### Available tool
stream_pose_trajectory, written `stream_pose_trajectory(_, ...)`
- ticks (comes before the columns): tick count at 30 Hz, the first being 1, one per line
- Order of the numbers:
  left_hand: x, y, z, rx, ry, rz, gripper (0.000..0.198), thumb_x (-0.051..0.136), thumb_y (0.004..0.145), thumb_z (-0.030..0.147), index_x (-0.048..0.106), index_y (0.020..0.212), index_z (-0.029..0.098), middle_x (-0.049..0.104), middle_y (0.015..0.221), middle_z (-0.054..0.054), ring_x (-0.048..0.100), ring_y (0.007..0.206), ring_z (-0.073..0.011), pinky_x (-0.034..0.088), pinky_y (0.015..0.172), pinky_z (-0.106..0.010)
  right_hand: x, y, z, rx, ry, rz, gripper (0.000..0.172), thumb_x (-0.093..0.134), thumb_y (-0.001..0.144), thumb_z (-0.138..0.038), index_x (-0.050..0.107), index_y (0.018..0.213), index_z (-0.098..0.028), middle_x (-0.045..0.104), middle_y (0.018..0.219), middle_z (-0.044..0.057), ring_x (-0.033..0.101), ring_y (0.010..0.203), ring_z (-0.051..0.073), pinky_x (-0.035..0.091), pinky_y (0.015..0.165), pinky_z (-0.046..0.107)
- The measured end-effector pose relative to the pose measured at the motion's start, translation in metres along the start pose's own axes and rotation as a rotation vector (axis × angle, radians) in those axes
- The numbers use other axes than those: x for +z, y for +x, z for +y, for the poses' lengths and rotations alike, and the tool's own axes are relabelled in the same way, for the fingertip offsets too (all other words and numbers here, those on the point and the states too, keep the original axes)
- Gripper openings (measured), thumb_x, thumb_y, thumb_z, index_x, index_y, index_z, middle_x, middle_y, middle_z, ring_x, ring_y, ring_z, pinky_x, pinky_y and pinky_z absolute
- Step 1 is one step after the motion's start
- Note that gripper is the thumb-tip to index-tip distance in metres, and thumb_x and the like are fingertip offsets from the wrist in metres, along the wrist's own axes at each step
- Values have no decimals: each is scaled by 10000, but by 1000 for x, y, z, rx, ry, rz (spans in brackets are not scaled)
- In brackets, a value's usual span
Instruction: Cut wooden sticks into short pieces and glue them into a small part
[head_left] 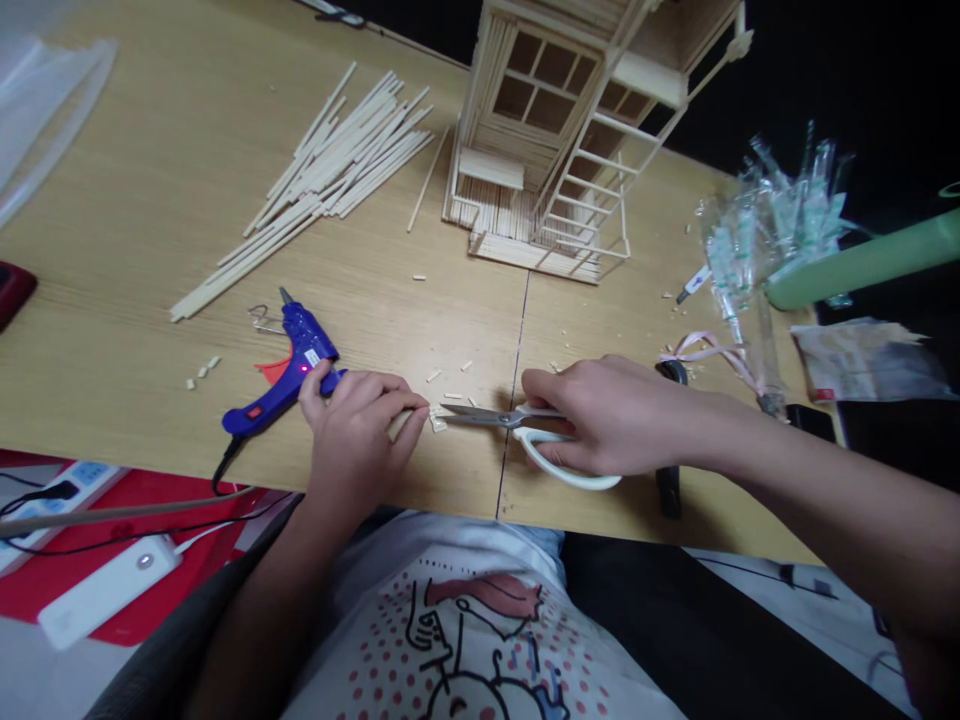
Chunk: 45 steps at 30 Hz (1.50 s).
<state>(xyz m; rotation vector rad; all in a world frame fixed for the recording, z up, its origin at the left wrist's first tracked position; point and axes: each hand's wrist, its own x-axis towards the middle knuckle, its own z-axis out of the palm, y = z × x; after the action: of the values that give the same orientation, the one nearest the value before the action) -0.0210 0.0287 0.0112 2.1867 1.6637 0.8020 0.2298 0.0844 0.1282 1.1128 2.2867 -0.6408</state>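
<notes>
My right hand (600,415) is closed round the white-handled scissors (566,475), whose blades point left and stand slightly apart. Their tips are close to the fingers of my left hand (364,430), which are pinched around a small pale wooden piece (399,424), mostly hidden by the fingers. Short cut bits of stick (433,376) lie around the blades on the wooden table (375,330). Just left of my left hand lies a blue glue gun (306,345) with an orange trigger and a small red light.
A bundle of thin wooden sticks (337,165) lies at the back left. Behind the hands stands a stick-built model house (540,130). Plastic wrappers (750,220), a green cylinder (862,262) and a black object (670,480) are at right; a power strip (82,490) is lower left.
</notes>
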Motion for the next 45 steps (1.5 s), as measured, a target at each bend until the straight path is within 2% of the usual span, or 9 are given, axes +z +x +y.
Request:
stream_pose_trajectory(12, -1, 0, 0, 8, 5, -3, 140, 657, 953, 354, 742, 849, 314, 752, 916, 6, 676, 944, -236, 187, 1189, -572, 4, -5, -8, -1, -66, 35, 272, 556, 892, -414, 578, 1032, -183, 703, 721, 67, 608, 590, 215, 169, 548, 306)
stream_pose_trajectory(28, -1, 1, 2, -7, 6, -9, 149, 674, 933, 352, 733, 808, 294, 752, 910, 7, 679, 941, -243, 192, 1184, -581, 8, -6, -6, -3, -54, 43, 279, 554, 896, -424, 576, 1040, -187, 709, 740, 68, 613, 595, 221, 182, 547, 311)
stream_pose_trajectory(37, -3, 0, -2, 37, -22, 10, 95, 668, 963, 328, 741, 907, 303, 757, 933, 5, 689, 942, -226, 202, 1185, -575, 7, -6, -6, 7, -64, 32, 284, 556, 903, -413, 578, 1061, -177, 718, 751, 76, 645, 632, 231, 184, 557, 309)
stream_pose_trajectory(45, -5, -2, 2, 88, 16, -16, 97, 696, 944, 327, 773, 884, 333, 755, 943, 9, 675, 951, -227, 193, 1198, -600, 6, -6, -7, 11, -58, 25, 303, 553, 900, -419, 586, 1076, -176, 729, 776, 86, 619, 614, 214, 196, 559, 312)
